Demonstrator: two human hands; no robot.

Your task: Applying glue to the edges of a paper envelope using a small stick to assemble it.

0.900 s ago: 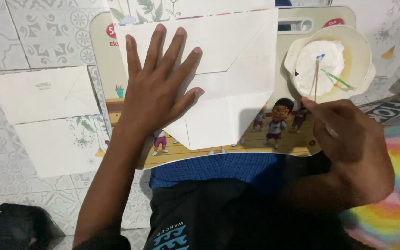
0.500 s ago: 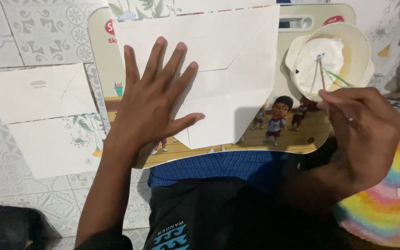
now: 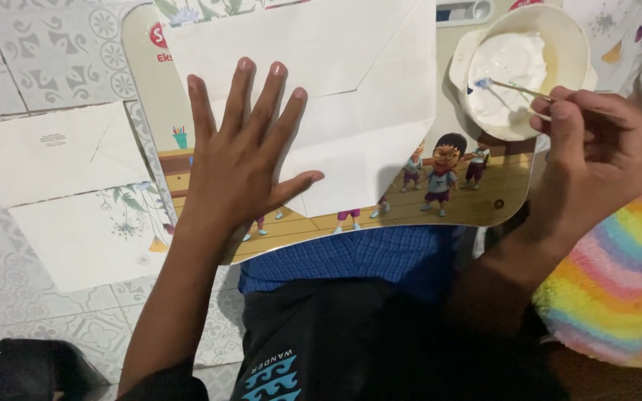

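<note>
My left hand (image 3: 243, 152) lies flat, fingers spread, on a white paper envelope (image 3: 351, 89) that rests on a cartoon-printed lap board (image 3: 477, 197). My right hand (image 3: 596, 160) pinches a thin stick (image 3: 514, 87) whose tip dips into white paste inside a cream bowl (image 3: 566, 44) at the board's upper right corner. The envelope's flaps form a V shape beside my fingers.
Two more envelopes lie on the tiled floor at left: a white one (image 3: 46, 152) and a flower-printed one (image 3: 83, 238). A rainbow-coloured fluffy mat (image 3: 618, 289) sits at right. A black bag (image 3: 24, 371) is at bottom left. My lap in blue checked cloth is below the board.
My right hand has risen toward the bowl and the stick's tip now sits in the paste. The left hand stays pressed on the envelope.
</note>
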